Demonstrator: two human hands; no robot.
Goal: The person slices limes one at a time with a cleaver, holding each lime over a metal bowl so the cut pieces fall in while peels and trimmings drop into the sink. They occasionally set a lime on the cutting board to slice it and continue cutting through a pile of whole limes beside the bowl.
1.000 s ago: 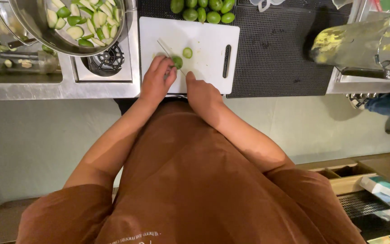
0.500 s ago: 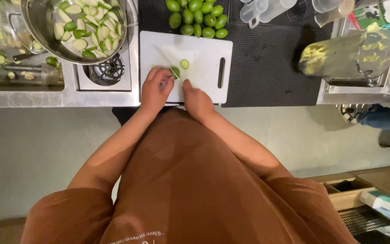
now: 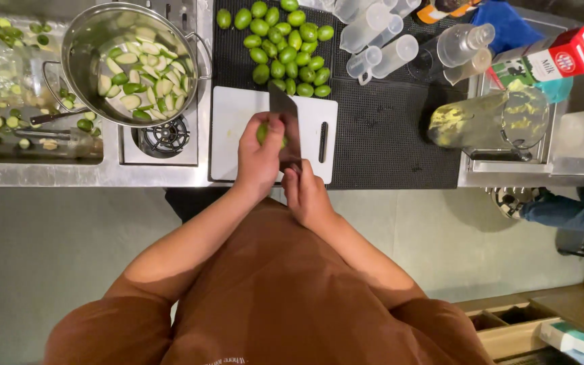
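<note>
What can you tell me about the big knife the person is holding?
The knife has a broad, dark, rectangular blade, like a cleaver, and it looks like metal. It stands over the white cutting board, its far corner reaching toward the pile of whole green fruits. The right hand wraps the handle, which is hidden inside that grip. The blade is against a small green fruit that the left hand holds steady on the board. Its edge cannot be seen.
</note>
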